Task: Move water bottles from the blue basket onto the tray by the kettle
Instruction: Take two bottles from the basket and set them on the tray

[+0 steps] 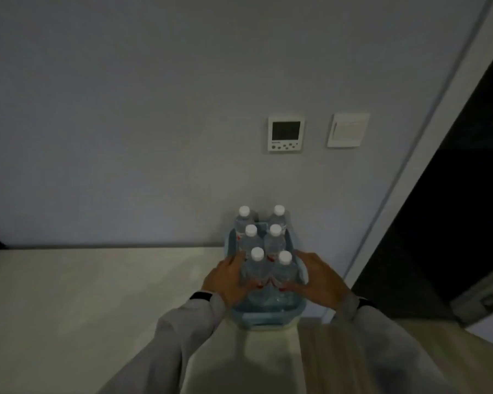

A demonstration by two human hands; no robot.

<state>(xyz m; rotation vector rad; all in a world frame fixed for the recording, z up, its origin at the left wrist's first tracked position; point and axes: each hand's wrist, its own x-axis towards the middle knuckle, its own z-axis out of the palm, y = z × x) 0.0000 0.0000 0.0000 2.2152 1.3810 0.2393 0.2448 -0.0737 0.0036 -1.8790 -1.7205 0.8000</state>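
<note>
A blue basket [265,321] stands at the right end of a pale counter [97,294], against the wall. Several clear water bottles with white caps stand upright in it, in two rows. My left hand [228,280] is wrapped around the nearest left bottle [256,268], fingers curled across its front. My right hand [319,280] grips the nearest right bottle [285,270] the same way. Both bottles are still down inside the basket. No tray or kettle shows in this view.
The room is dim. A wall thermostat [286,134] and a light switch [348,129] hang above the basket. A white door frame [410,172] and a dark doorway [453,209] lie to the right. Wood-grain flooring [339,365] shows below the counter's right end.
</note>
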